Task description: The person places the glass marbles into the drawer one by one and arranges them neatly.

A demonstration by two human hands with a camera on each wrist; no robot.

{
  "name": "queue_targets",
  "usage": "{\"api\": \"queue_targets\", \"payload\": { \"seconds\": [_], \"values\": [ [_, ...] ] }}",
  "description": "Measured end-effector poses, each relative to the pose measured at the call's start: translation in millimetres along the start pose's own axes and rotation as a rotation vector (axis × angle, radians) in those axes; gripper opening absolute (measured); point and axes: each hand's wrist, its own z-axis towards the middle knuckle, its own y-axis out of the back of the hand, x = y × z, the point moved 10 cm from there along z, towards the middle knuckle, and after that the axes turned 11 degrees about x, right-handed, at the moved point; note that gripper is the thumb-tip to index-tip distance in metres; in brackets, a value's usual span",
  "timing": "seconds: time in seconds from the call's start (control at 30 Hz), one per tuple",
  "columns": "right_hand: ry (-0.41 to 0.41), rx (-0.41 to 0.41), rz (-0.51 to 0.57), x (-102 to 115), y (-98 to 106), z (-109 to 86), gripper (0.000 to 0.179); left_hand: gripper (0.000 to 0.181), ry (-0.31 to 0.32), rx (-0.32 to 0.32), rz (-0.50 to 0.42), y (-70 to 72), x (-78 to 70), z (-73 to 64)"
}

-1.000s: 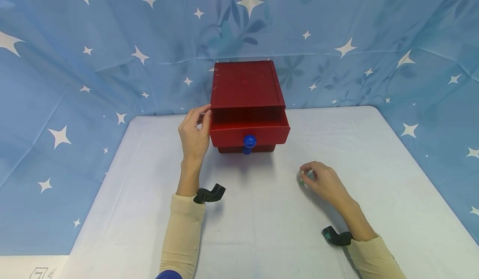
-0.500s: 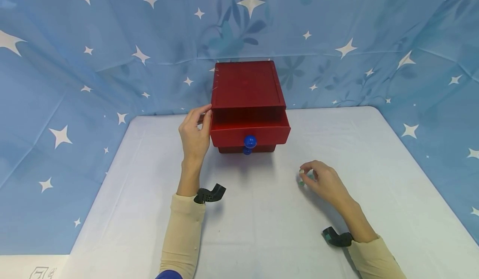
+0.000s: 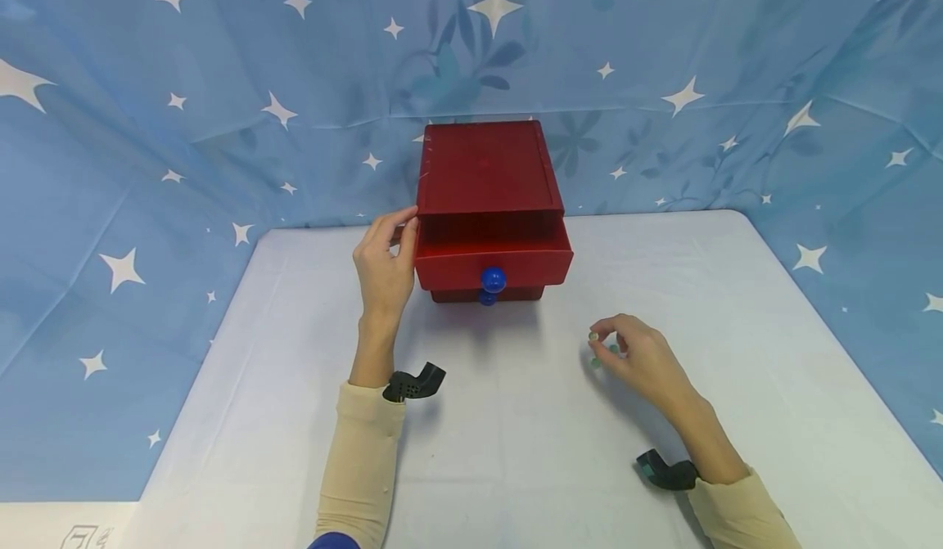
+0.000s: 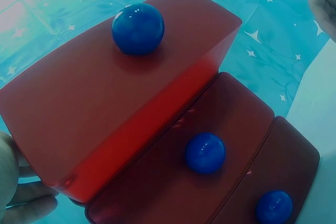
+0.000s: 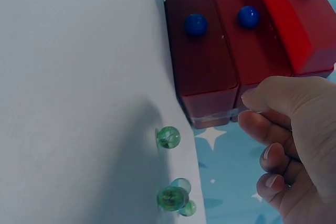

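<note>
Red cabinet (image 3: 484, 168) ahead and left of the pinch, its top drawer (image 3: 529, 269) pulled out.
Probably light plastic, liable to skid; the left hand (image 3: 385, 267) rests at its left side, fingers loosely parted. The right hand (image 3: 637, 357) seems to pinch one green marble (image 3: 593, 336) narrowly between thumb and forefinger tips; loose marbles (image 5: 173, 199) lie near that pinch. Apparently glass, they should be hard, slick, best taken across the middle.
</note>
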Motion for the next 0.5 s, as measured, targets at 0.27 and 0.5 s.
{"api": "queue_targets", "payload": {
  "seconds": [0.27, 0.5],
  "values": [
    [0.032, -0.005, -0.020, 10.7, 6.7, 1.2, 0.021, 0.022, -0.007, -0.003, -0.011, 0.4, -2.4, 0.9],
    [0.050, -0.015, -0.012, 18.4, 13.0, 4.2, 0.022, 0.022, -0.001, -0.002, -0.005, 1.1, -2.1, 0.9]
  ]
}}
